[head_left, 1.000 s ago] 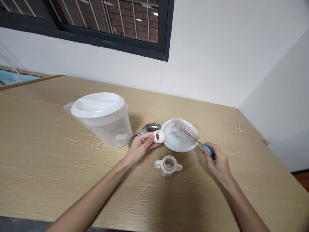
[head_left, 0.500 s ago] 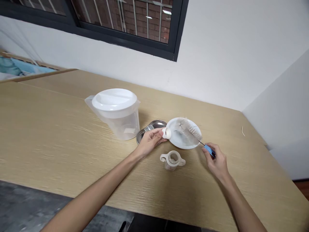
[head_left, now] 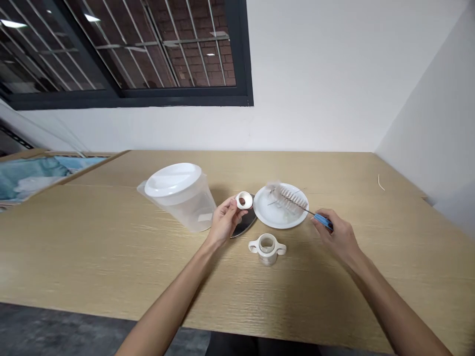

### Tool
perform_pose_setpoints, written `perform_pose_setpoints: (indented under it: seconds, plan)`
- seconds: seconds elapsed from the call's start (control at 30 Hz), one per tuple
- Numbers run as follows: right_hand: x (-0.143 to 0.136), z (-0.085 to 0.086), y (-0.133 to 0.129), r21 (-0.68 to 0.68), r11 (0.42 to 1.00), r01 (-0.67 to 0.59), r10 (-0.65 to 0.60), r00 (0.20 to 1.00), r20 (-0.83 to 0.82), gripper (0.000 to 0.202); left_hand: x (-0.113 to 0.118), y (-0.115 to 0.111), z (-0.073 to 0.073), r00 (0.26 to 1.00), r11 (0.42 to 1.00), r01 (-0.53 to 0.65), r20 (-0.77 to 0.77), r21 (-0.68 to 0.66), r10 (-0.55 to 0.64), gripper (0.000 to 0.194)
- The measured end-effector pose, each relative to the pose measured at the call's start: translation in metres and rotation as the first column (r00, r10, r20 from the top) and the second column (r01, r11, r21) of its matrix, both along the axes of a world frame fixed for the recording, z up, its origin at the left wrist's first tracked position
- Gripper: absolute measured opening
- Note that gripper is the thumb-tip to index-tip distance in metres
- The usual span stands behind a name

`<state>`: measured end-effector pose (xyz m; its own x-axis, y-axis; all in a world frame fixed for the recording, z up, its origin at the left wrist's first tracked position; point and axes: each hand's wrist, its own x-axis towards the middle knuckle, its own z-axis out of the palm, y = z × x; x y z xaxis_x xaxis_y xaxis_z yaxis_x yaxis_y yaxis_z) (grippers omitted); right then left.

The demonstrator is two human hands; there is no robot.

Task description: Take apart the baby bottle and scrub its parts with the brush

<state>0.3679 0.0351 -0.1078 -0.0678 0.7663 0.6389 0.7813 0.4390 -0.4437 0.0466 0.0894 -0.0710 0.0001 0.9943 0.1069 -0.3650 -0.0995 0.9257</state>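
Note:
Pinched in the fingers of my left hand [head_left: 223,221] is a small white ring [head_left: 244,200], its round opening turned toward me. My right hand [head_left: 336,235] grips the blue handle [head_left: 322,220] of a bristle brush. The brush's pale bristles [head_left: 291,200] are over a white plate [head_left: 278,220]. Nearer to me, between the hands, a small clear bottle with a white two-handled collar [head_left: 267,247] stands upright on the table. Partly hidden behind my left hand lies a dark, shiny metal dish [head_left: 247,223].
A lidded translucent pitcher [head_left: 181,198] stands left of my left hand on the wooden table [head_left: 111,247]. A thin pale strip [head_left: 380,183] lies at the far right. Behind are a white wall and a barred window. A box with blue cloth [head_left: 44,173] is at the left.
The view has turned and levelled. My left hand has tilted the white ring so its opening shows more. My right hand still grips the brush, its bristles over the plate.

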Motion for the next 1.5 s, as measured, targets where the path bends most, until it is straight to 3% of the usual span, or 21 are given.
perform_pose_setpoints:
  seconds: [0.1, 0.2, 0.33, 0.53, 0.77, 0.87, 1.03, 1.2, 1.33, 1.5]
  plan:
    - [-0.005, 0.0, -0.004, 0.03, 0.999, 0.026, -0.023, 0.995, -0.097, 0.024, 0.008, 0.005, 0.011, 0.999, 0.999, 0.041, -0.035, 0.016, -0.04, 0.049]
    - [-0.016, 0.0, -0.008, 0.042, 0.998, -0.046, 0.049, 0.995, -0.083, 0.022, 0.014, 0.007, 0.014, 0.991, 0.992, 0.119, -0.064, 0.035, -0.116, 0.048]
    - [-0.02, -0.003, -0.006, 0.027, 0.996, -0.084, 0.083, 0.996, 0.022, 0.025, 0.012, 0.003, 0.005, 0.984, 0.984, 0.177, -0.031, 0.007, -0.177, 0.051]
    - [-0.013, -0.004, -0.003, -0.016, 0.998, 0.058, -0.058, 0.998, -0.005, 0.031, 0.0, -0.002, -0.006, 0.989, 0.987, 0.141, 0.049, -0.081, -0.138, 0.051]
    - [-0.022, -0.004, -0.013, -0.025, 0.993, -0.116, 0.117, 0.992, 0.047, 0.022, -0.001, -0.01, -0.008, 0.986, 0.982, 0.168, 0.008, -0.087, -0.167, 0.046]
    - [-0.019, -0.008, -0.012, -0.048, 0.995, -0.092, 0.095, 0.993, 0.071, 0.024, -0.001, -0.012, -0.01, 0.98, 0.976, 0.197, 0.008, -0.097, -0.197, 0.05]
    - [-0.01, -0.011, -0.009, 0.013, 1.0, 0.016, -0.017, 0.998, 0.067, 0.025, -0.003, -0.011, -0.014, 0.972, 0.968, 0.235, 0.032, -0.082, -0.233, 0.051]
    - [-0.014, -0.01, -0.014, 0.072, 0.997, -0.036, 0.031, 0.997, 0.073, 0.024, -0.003, -0.01, -0.017, 0.964, 0.963, 0.265, 0.016, -0.04, -0.265, 0.051]
    - [-0.014, -0.008, -0.013, 0.059, 0.994, -0.094, 0.083, 0.983, 0.161, 0.021, -0.01, -0.007, -0.014, 0.983, 0.983, 0.182, -0.025, -0.02, -0.183, 0.054]
    - [-0.007, -0.008, -0.009, 0.101, 0.993, 0.063, -0.073, 0.993, 0.093, 0.022, -0.026, 0.0, -0.006, 0.999, 1.0, -0.012, -0.036, 0.026, 0.013, 0.057]
